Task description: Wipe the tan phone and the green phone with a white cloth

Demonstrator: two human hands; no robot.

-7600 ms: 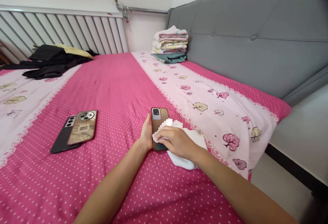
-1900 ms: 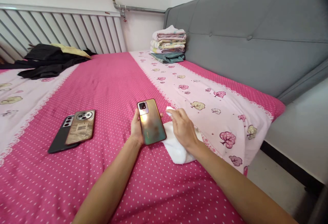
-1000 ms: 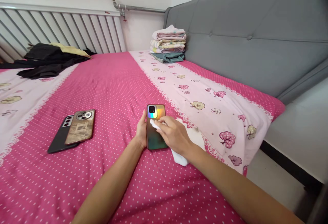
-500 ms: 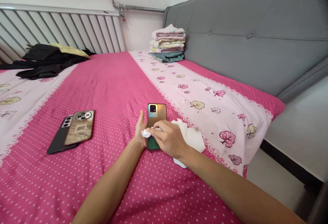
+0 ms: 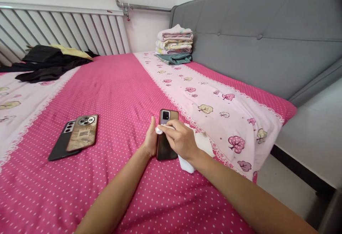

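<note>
A smartphone (image 5: pixel 167 151) with a dark, shiny back and a square camera block at its top lies back-up in front of me. My left hand (image 5: pixel 151 139) grips its left side, thumb raised, other fingers hidden behind or under the phone. Above the phone's back, my right hand (image 5: pixel 184 139) pinches a bunched white tissue (image 5: pixel 159 130) against the upper part, just below the camera. Beneath my right wrist and to its right, more white tissue (image 5: pixel 203 144) spreads out; whether it joins the bunched part is hidden.
To the left, a marbled phone (image 5: pixel 87 134) partly overlaps a black phone (image 5: pixel 60 148) on the pink dotted bedsheet (image 5: pixel 107 84). Folded cloths (image 5: pixel 175 43) are stacked by the grey headboard (image 5: pixel 240 37). Dark clothes (image 5: pixel 50 61) lie near the radiator (image 5: pixel 80 30).
The smartphone and both hands have shifted slightly right. The tissue wad has moved up the phone's back toward the camera block. The back's rainbow sheen has turned darker.
</note>
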